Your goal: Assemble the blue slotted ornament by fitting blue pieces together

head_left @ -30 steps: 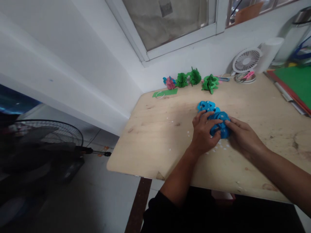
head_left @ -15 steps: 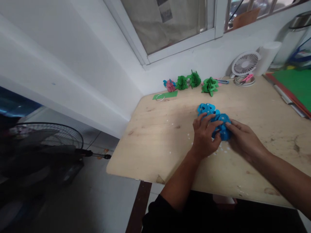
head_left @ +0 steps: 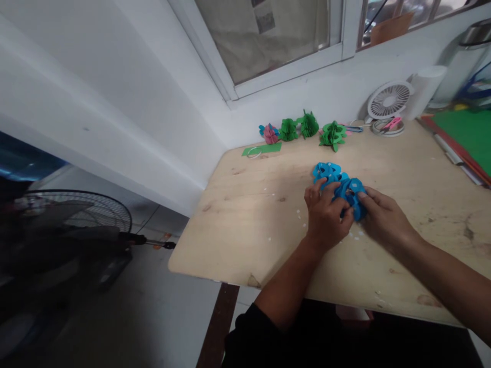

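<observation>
A blue paper craft ball (head_left: 351,197) rests on the wooden table (head_left: 253,220), held between both hands. My left hand (head_left: 326,214) curls round its left side with the fingers closed on it. My right hand (head_left: 383,217) grips its right side, thumb on top. More blue paper pieces (head_left: 325,171) lie just behind the ball, touching it. Small white paper scraps (head_left: 355,235) dot the table beneath my hands.
Green paper ornaments (head_left: 307,125) and a pink and blue one (head_left: 269,133) line the back wall, with a green strip (head_left: 261,150). A small white desk fan (head_left: 389,99), tape roll (head_left: 387,126) and green sheet (head_left: 466,130) stand right. A floor fan (head_left: 72,220) stands beyond the table's left edge.
My left hand's fingers have curled tighter over the blue ball's left side. Both hands stay in much the same place on the table.
</observation>
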The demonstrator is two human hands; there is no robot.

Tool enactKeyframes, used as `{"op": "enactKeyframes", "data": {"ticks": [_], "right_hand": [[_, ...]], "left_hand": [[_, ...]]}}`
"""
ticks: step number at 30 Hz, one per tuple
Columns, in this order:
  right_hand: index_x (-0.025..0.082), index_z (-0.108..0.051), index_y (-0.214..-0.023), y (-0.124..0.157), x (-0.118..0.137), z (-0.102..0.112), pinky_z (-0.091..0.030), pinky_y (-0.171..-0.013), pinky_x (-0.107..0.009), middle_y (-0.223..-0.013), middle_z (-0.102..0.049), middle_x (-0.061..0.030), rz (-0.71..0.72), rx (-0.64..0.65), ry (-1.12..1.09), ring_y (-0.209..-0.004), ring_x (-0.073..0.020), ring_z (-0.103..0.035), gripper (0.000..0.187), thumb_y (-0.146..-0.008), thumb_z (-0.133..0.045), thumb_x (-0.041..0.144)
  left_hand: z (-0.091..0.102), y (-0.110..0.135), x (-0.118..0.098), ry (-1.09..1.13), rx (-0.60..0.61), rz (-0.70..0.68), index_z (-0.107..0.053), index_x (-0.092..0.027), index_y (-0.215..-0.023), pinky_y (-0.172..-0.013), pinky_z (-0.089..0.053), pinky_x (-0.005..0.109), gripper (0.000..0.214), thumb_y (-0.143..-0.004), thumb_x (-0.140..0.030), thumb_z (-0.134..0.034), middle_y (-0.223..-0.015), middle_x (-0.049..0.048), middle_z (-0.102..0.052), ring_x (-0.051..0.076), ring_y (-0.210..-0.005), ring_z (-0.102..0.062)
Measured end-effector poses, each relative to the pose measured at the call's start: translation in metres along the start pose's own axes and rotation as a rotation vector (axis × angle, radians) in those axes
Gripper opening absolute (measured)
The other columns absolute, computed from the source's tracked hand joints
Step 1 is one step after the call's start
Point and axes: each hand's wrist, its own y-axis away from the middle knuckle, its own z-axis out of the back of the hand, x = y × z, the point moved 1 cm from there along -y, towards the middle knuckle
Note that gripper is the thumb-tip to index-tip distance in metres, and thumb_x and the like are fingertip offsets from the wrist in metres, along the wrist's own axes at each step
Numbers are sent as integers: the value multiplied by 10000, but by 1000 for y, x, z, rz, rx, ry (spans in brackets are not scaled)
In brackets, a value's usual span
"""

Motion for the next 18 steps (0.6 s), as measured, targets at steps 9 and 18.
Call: {"op": "enactKeyframes", "data": {"ticks": [9,18], "right_hand": [[249,-716,-794,2,17,-4,-481,-614,-276,-720,-671,16,-64,-124,6,-650,-157,-569,326,-696,-795,550],[246,-724,-871,4,15,-8,-540,-653,-302,-823,-737,-10,-132,-79,-174,-805,-214,-681,261,-729,-795,453]], "left_hand": [[-2,-1,5,45,-82,77,-660,-198,-809,-1102,-377,494,26,-828,-216,-657,-1189,88,-664,291,-1319,-468],[-3,-1,8,38,-70,24,-643,-206,-1071,-1115,-391,459,261,-868,-120,-504,-1266,91,-629,259,-1344,-451]]}}
